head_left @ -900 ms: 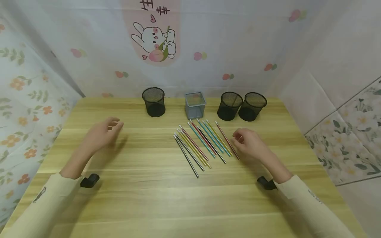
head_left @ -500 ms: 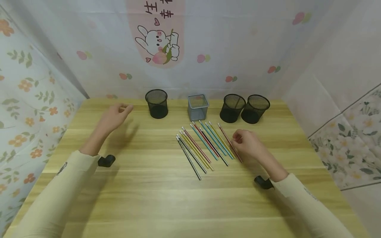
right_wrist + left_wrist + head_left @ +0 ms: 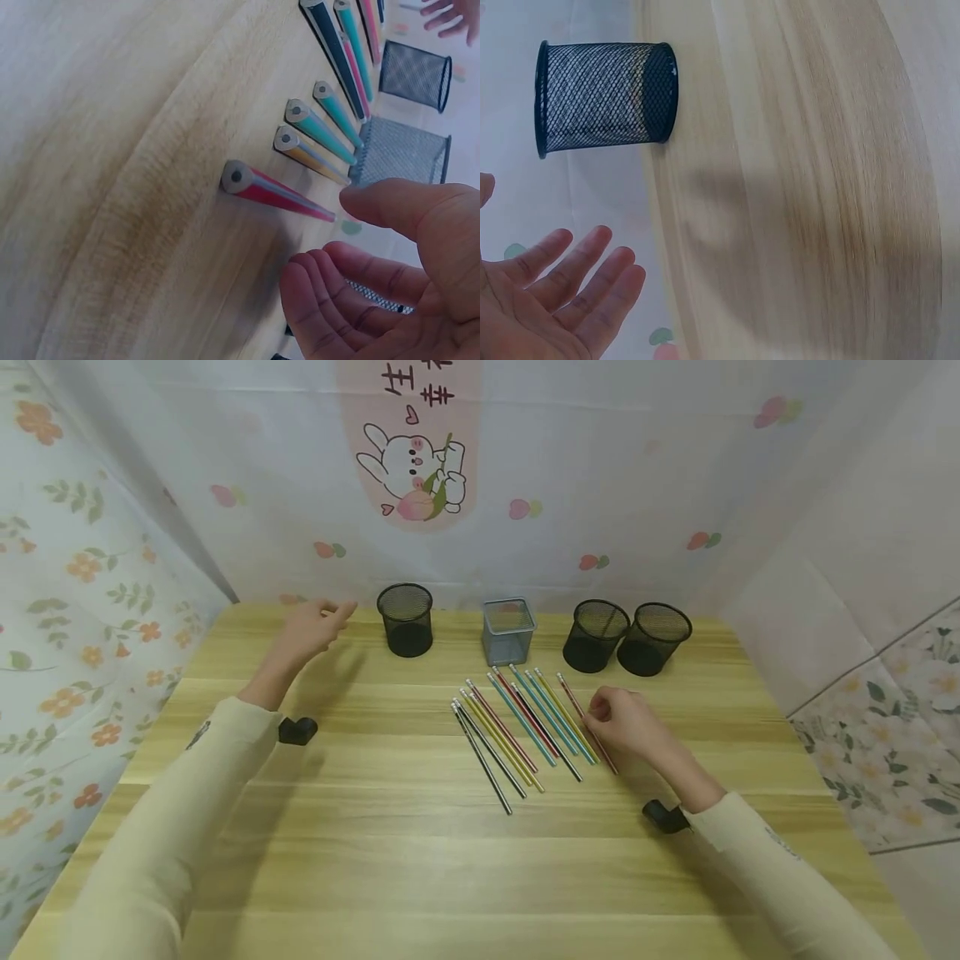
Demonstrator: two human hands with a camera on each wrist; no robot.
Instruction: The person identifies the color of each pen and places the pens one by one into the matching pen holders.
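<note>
My left hand (image 3: 313, 631) is held above the table left of a round black mesh pencil cup (image 3: 408, 639). Its fingers are spread and hold nothing; in the left wrist view they point up toward the cup (image 3: 600, 97) with a gap between. On the right, my right hand (image 3: 628, 722) is beside the outermost red pencil (image 3: 570, 693). Its thumb and loosely bent fingers stand apart around the far part of that red pencil (image 3: 277, 193), which lies on the wood. Several yellow, blue, red and black pencils (image 3: 491, 735) lie fanned out left of it, eraser ends toward the back.
A square grey mesh cup (image 3: 507, 647) stands behind the pencils. Two round black mesh cups, one nearer (image 3: 587, 653) and one farther right (image 3: 643, 657), stand close together at the back. A printed cloth (image 3: 555, 460) hangs behind the table (image 3: 420, 877).
My left hand has moved forward and right, closer to the left black cup, with its fingers opening. My right hand has come slightly left, over the outermost red pencil. The head view has shifted a little.
</note>
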